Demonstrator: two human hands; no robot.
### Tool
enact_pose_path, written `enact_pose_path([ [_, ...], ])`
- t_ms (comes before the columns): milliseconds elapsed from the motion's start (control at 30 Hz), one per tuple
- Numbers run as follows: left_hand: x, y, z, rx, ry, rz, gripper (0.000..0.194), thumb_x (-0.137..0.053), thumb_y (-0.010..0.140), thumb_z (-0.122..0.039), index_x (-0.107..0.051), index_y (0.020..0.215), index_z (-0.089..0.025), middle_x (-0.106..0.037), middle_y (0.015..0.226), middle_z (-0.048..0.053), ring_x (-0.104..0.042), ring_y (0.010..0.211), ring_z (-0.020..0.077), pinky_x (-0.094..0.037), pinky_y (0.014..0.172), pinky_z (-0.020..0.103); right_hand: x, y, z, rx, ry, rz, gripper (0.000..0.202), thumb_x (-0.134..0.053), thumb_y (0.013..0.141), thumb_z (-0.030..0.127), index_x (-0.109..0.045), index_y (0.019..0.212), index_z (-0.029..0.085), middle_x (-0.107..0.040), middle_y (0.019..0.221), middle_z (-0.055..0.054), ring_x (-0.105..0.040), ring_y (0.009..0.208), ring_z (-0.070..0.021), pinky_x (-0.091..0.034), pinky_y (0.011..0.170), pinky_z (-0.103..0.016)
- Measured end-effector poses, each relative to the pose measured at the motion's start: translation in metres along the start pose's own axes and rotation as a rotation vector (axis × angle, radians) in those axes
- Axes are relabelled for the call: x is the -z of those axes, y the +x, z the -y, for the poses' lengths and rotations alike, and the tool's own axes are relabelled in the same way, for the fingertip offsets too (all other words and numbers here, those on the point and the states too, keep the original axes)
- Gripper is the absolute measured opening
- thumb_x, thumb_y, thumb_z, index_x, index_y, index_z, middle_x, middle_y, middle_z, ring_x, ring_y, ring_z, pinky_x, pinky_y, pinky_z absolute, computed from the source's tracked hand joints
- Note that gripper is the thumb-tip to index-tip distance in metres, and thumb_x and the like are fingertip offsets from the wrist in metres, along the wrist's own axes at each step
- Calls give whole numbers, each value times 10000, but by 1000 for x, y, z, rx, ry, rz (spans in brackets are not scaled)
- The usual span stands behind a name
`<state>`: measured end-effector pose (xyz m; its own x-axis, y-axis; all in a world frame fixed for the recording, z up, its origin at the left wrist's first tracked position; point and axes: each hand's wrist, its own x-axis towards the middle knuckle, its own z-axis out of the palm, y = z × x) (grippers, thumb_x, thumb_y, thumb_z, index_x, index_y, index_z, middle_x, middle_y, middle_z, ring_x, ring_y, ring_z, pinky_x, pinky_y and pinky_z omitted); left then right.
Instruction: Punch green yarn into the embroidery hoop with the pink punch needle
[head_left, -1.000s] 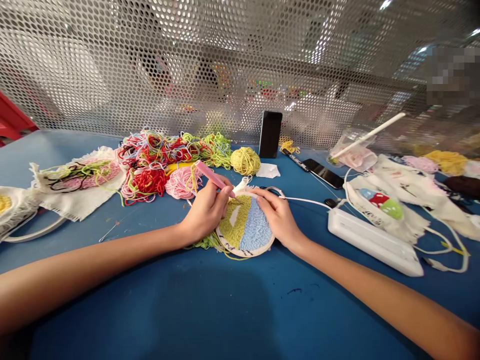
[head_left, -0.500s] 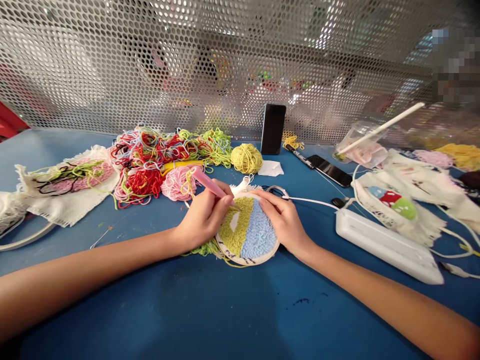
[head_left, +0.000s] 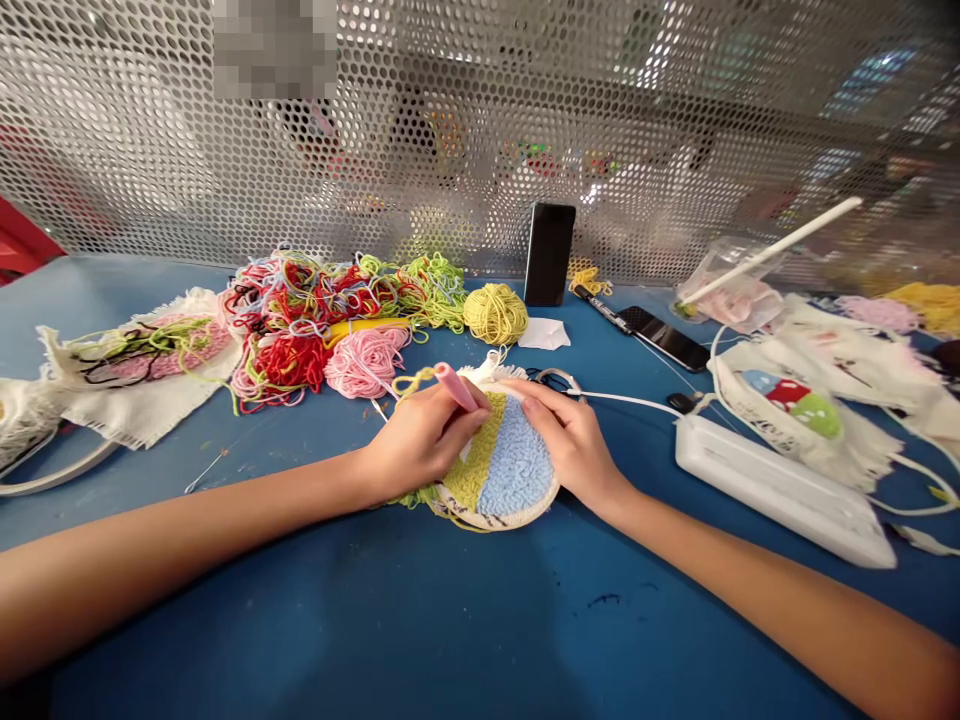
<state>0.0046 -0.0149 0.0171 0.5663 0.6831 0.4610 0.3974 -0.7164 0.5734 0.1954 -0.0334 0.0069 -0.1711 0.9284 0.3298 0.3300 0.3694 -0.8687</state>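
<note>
My left hand is closed round a pink punch needle tool, with olive yarn trailing from its top end. Its tip is hidden behind the fingers, over the left part of the round hoop. Fabric in the hoop carries olive loops on the left and light blue loops on the right. At the hoop's upper right edge, my right hand grips the rim, thumb on top. Beyond the hoop sits a ball of olive yarn.
Tangled yarn and pink yarn lie at back left, near embroidered cloth. A phone stands against the perforated panel. Rightward are another phone, a white power strip and a hooped cloth.
My left hand has shifted slightly right over the hoop, and the pink tool has turned steeper, its top end now lower and further right. My right hand keeps its hold.
</note>
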Motion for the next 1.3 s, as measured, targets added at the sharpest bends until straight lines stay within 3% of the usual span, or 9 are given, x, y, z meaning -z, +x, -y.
enact_pose_path([
  [233,-1,-6,4,87,-204,-263,178,-408,895,-267,-508,819,-142,-563,729,28,-496,589,79,-407,504,206,-1,3,-3,-57,27,-11,271,-448,891,314,-642,1069,251,-630,1162,-12,-564,1086,-194,-436,937,-394],
  [367,-2,-8,5,163,-329,-287,179,-397,906,-307,-472,833,-162,-485,583,-28,-435,481,61,-357,434,185,-1,4,-3,-60,40,-13,262,-451,890,302,-647,1055,245,-635,1152,-12,-567,1077,-189,-433,939,-384],
  [567,-2,-8,5,198,-406,-294,201,-409,904,-324,-469,805,-160,-461,573,-39,-414,452,45,-332,408,169,-1,4,-5,-46,56,-5,262,-451,893,291,-647,1058,242,-628,1162,-7,-561,1084,-182,-416,962,-369],
  [900,0,-7,6,43,-187,-241,181,-414,891,-247,-498,772,-141,-539,702,19,-472,565,70,-389,485,197,-1,4,-7,-30,80,-14,239,-472,888,290,-659,1037,276,-637,1146,20,-564,1081,-169,-419,971,-344],
  [1067,2,-5,5,-123,-74,-139,134,-445,860,-157,-534,766,-122,-596,750,43,-538,650,92,-450,600,232,2,2,-4,-11,106,12,255,-480,886,294,-639,1086,285,-626,1168,22,-560,1096,-168,-442,942,-327],
  [1300,-1,-3,3,-111,-14,30,136,-454,865,-179,-560,796,-129,-636,835,62,-586,758,127,-484,693,267,2,-1,-2,7,65,14,283,-473,887,303,-620,1126,273,-614,1193,6,-550,1109,-186,-452,906,-335],
])
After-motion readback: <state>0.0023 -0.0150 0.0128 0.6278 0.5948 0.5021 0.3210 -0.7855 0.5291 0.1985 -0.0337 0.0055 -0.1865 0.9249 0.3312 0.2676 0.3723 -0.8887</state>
